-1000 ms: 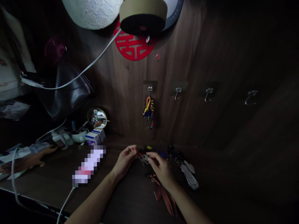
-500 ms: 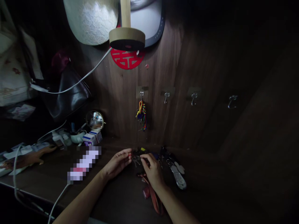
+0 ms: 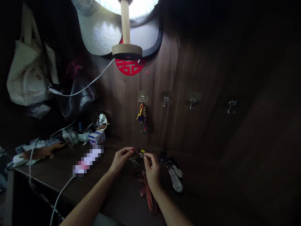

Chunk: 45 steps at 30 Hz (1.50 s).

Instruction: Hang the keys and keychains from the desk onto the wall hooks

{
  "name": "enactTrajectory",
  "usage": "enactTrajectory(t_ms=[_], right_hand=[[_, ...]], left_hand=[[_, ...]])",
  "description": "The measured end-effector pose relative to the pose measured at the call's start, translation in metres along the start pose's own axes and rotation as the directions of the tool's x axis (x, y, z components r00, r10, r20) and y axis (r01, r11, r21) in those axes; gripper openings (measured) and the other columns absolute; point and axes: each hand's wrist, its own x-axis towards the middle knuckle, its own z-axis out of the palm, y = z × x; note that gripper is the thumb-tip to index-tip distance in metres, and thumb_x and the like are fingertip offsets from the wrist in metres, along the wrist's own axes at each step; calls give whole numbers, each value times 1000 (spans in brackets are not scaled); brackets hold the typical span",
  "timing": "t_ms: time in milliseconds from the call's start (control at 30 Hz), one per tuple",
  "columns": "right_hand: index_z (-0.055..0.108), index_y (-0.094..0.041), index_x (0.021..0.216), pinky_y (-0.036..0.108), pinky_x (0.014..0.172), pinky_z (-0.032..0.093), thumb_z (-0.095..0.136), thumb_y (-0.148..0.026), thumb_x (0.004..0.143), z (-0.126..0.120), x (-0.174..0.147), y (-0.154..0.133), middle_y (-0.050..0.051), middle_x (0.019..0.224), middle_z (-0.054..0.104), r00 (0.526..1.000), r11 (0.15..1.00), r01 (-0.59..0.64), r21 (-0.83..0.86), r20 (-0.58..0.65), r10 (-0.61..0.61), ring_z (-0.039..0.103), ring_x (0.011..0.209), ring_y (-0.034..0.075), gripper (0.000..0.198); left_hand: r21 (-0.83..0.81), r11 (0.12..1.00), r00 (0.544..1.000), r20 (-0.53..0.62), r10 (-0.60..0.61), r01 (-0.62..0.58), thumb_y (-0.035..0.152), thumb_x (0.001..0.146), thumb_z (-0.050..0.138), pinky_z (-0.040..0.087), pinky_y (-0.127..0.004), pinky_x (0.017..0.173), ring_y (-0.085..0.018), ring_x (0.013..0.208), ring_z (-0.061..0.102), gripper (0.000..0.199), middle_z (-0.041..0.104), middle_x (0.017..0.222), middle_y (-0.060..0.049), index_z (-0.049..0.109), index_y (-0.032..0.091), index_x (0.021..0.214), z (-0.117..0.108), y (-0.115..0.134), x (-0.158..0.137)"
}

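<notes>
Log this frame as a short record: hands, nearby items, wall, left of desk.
Left hand: pinches something small and red
Right hand: fingertips close to the keys; grip unclear
Near right hand: reddish strap, silvery oblong item
Wall: four hooks; colorful braided cord on leftmost
Desk, left: round mirror, boxes

Single head-worn cam, looking forward and down. Wooden back panel [image 3: 178,135] roughly face-on across the middle; desk [image 3: 127,201] seen obliquely from above, lower frame. Range is near: forearms enter at the bottom edge, left hand [image 3: 120,160] and right hand [image 3: 152,172] below centre. Lamp [image 3: 126,28] cropped at top. Far right's too dark to judge angle reliably.
</notes>
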Motion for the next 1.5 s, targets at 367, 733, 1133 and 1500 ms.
enactTrajectory(t_ms=[367, 733, 1133, 1500], right_hand=[[58, -21, 86, 31, 73, 46, 46, -26, 86, -1, 0, 4, 4, 82, 62, 998, 999, -23, 28, -51, 25, 59, 79, 18, 13], [58, -20, 91, 32, 75, 47, 48, -36, 84, -3, 0, 6, 6, 87, 66, 977, 974, -204, 96, -47, 209, 61, 82, 19, 20], [59, -19, 91, 26, 60, 46, 47, -36, 83, 2, -3, 4, 5, 85, 66, 957, 957, -274, 99, -74, 282, 61, 71, 16, 22], [60, -21, 83, 26, 63, 45, 46, -30, 84, -7, -2, 1, 4, 84, 65, 975, 973, -213, 85, -51, 218, 59, 77, 17, 17]], left_hand=[[128, 975, 982, -33, 187, -181, 44, 63, 68, 42, -21, 57, -12, 59, 55, 30, 59, 60, 3, 57, 16, 67, 20, 13, -2], [-36, 995, 995, 21, 97, -96, 45, 56, 73, 38, -19, 51, -8, 49, 50, 34, 57, 55, 4, 58, 15, 62, 32, 38, 25], [157, 859, 854, -122, 506, -487, 34, 67, 66, 43, -21, 58, -10, 58, 55, 27, 68, 71, -2, 68, 12, 82, 72, 144, 100], [657, 555, 741, 9, 672, -511, 19, 67, 66, 41, -22, 67, -12, 66, 59, 11, 65, 67, 2, 67, 18, 78, 95, 151, 112]])
